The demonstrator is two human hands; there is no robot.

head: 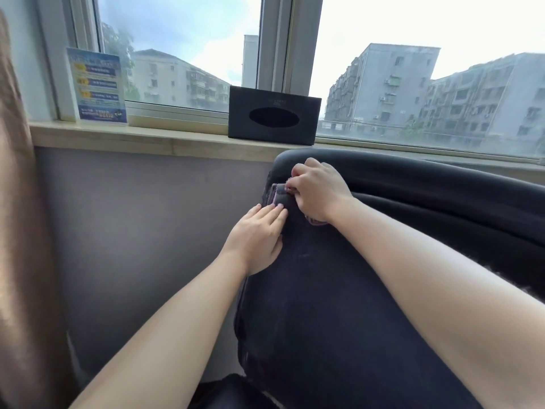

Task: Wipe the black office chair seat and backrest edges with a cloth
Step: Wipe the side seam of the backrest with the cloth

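Note:
The black office chair (339, 305) fills the lower right, its padded backrest edge (413, 172) curving under the windowsill. A small dark cloth with a pink-purple trim (280, 196) lies folded over the chair's left upper edge. My right hand (317, 191) grips the cloth with curled fingers and presses it onto the edge. My left hand (259, 240) lies flat with straight fingers against the chair's left side, fingertips touching the lower end of the cloth.
A black tissue box (274, 118) stands on the wooden windowsill (147, 140) just behind the chair. A blue printed card (97, 87) leans at the sill's left end. A brown curtain (20, 231) hangs on the far left, beside a grey wall (147, 216).

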